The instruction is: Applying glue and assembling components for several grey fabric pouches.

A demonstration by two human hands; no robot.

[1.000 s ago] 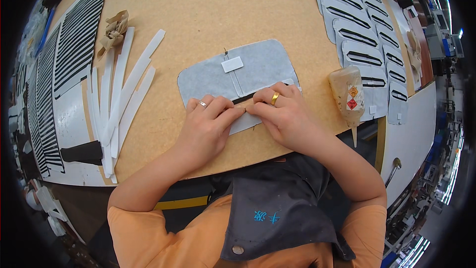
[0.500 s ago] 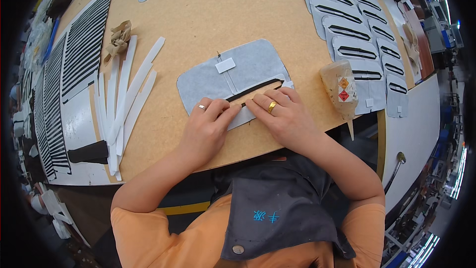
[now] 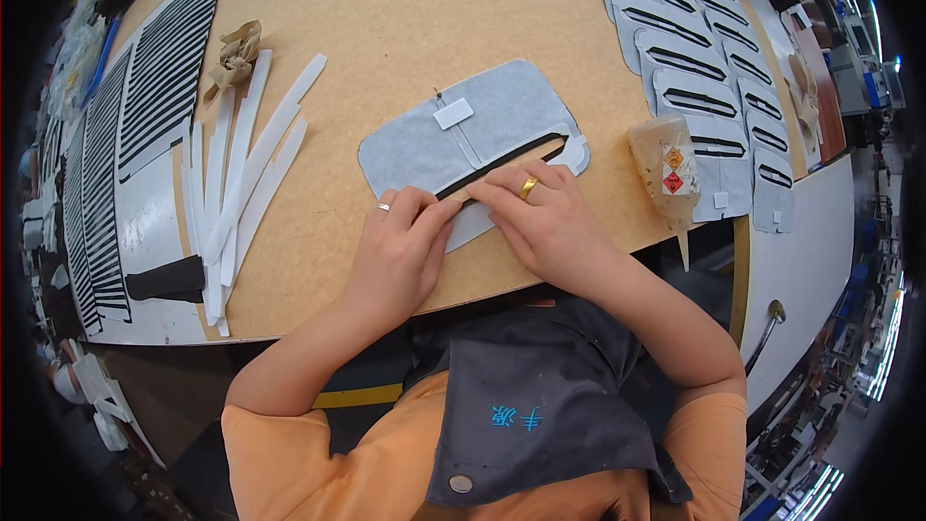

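A grey fabric panel (image 3: 415, 150) with rounded corners lies on the table before me. A long slot edged with a black strip (image 3: 526, 148) runs across its lower half, and a white tab (image 3: 452, 113) sits above the slot. My left hand (image 3: 397, 243) is closed, thumb and forefinger pinched on the slot's near edge. Beside it, nearly touching, my right hand (image 3: 542, 220) has its fingertips pressed together on the same edge. The fingers cover most of the near black strip.
White strips (image 3: 258, 178) and crumpled brown paper (image 3: 235, 58) lie to the left, near black-striped sheets (image 3: 174, 63) and a folded black piece (image 3: 166, 280). A glue bottle (image 3: 664, 172), nozzle down, is at the table's right edge. Finished-looking slotted panels (image 3: 702, 96) overlap in rows at the far right.
The view has shifted slightly. My right fingertips have slid left along the slot toward my left hand, baring more of its right end. Both hands remain at the near edge.
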